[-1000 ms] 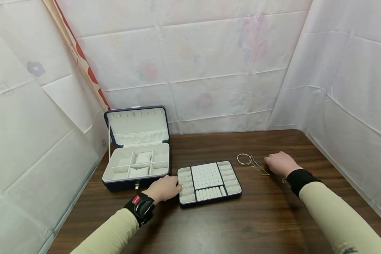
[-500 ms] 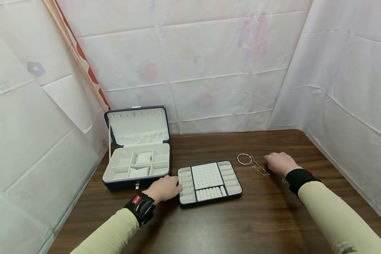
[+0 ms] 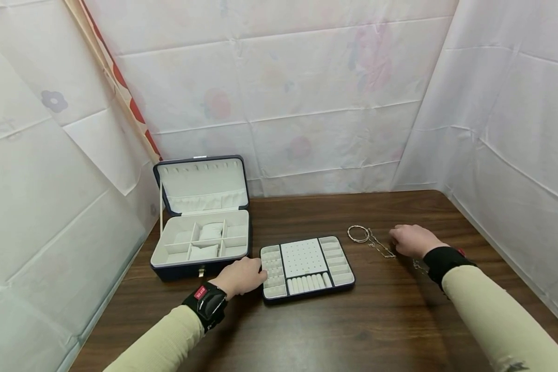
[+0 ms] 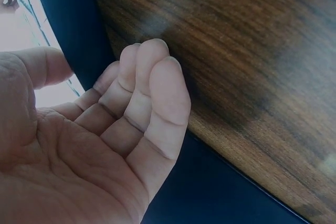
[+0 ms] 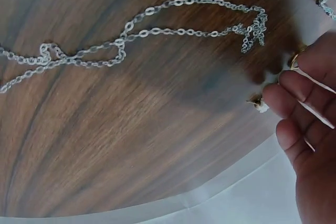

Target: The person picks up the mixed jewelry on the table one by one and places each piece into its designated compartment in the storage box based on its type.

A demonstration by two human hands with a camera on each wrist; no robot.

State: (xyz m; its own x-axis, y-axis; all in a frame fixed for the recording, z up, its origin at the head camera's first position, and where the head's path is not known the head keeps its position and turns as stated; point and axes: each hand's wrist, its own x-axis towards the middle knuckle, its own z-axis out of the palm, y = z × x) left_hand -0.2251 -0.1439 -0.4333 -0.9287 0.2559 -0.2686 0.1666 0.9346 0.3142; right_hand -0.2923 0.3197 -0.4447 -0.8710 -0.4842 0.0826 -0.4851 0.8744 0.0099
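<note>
My left hand (image 3: 241,276) holds the left end of a white-lined jewelry tray (image 3: 304,257). In the left wrist view, the thumb lies over the tray's dark blue rim (image 4: 71,19) and the curled fingers lie along its outer side. At the table's right, my right hand (image 3: 414,241) is low over the wood. Its thumb and forefinger pinch a small gold loop-shaped piece (image 5: 297,57), partly hidden by them. Right by the other fingertips is a small earring (image 5: 261,106) with a pale bead. A silver chain necklace (image 5: 181,1) lies near this hand.
Left of the tray stands an opened navy jewelry box (image 3: 200,270) with white compartments and two small cushions. A round bangle (image 3: 349,235) and a thin gold chain (image 3: 383,248) lie between tray and right hand. White curtains (image 3: 307,170) close off the back and sides.
My right hand has shifted slightly to the right, showing more of the silver chain beside the wrist. My left hand and the tray have stayed in place.
</note>
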